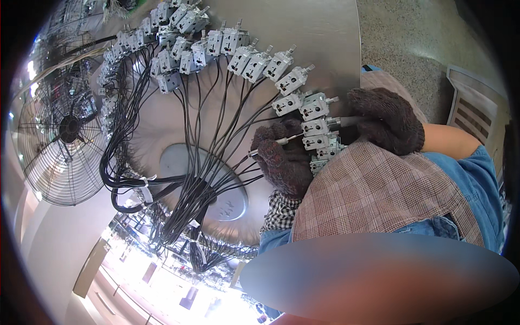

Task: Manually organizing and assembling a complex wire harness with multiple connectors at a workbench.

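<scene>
Left hand (288, 162) clamped on slim pale tool (283, 141); right hand (387, 120) on gray-shafted tool (346, 121), both at boxy white units (314, 128) along table (314, 27) edge. Farther units already trail black cables (187, 214); completion near hands unclear.

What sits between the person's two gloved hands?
In the head view, small pale boxes and a grey rod lie between the left hand and right hand.
</scene>
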A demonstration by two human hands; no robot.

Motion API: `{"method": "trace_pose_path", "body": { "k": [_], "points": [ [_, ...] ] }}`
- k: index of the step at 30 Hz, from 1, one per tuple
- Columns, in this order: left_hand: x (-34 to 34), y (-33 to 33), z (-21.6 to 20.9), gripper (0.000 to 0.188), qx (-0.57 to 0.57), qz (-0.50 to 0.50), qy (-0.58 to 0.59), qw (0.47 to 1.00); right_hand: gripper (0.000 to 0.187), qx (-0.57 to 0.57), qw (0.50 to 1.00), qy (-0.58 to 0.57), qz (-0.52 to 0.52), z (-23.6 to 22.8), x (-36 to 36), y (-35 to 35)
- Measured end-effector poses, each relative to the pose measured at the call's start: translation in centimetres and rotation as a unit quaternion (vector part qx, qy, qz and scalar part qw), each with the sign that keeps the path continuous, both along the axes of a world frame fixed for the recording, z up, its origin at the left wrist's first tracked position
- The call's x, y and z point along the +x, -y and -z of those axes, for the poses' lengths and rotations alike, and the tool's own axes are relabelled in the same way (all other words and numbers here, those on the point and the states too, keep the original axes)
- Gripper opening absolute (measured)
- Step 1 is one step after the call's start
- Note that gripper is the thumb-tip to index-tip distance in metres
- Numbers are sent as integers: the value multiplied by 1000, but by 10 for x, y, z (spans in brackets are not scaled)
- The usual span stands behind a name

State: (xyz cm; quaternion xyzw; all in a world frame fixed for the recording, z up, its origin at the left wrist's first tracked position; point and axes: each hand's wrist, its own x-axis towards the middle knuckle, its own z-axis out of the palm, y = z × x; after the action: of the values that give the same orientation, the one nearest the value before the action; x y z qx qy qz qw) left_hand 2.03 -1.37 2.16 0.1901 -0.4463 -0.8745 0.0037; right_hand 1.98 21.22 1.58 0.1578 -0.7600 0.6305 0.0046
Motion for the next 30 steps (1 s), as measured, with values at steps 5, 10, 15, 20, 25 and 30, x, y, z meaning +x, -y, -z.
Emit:
{"method": "trace_pose_path", "body": {
  "k": [5, 10, 15, 20, 25, 30],
  "points": [
    [-2, 0, -1, 30, 41, 42, -20, 998, 41, 47, 997, 66, -9, 2, 5, -5],
    [-4, -7, -8, 30, 19, -7, 6, 1000, 40, -13, 999, 17, 27, 4, 5, 2],
    [-2, 2, -2, 28, 17, 46, 13, 999, 39, 8, 993, 119, 11, 1, 9, -1],
    [-3, -1, 3, 27, 33, 4, 8, 999, 37, 15, 999, 33, 22, 1, 3, -2],
    [-7, -1, 0, 27, 34, 48, -13, 998, 36, -5, 995, 101, 23, 6, 7, 0],
    [-5, 1, -2, 27, 44, 49, 23, 998, 33, -36, 986, 164, 25, 4, 8, -1]
  ]
}}
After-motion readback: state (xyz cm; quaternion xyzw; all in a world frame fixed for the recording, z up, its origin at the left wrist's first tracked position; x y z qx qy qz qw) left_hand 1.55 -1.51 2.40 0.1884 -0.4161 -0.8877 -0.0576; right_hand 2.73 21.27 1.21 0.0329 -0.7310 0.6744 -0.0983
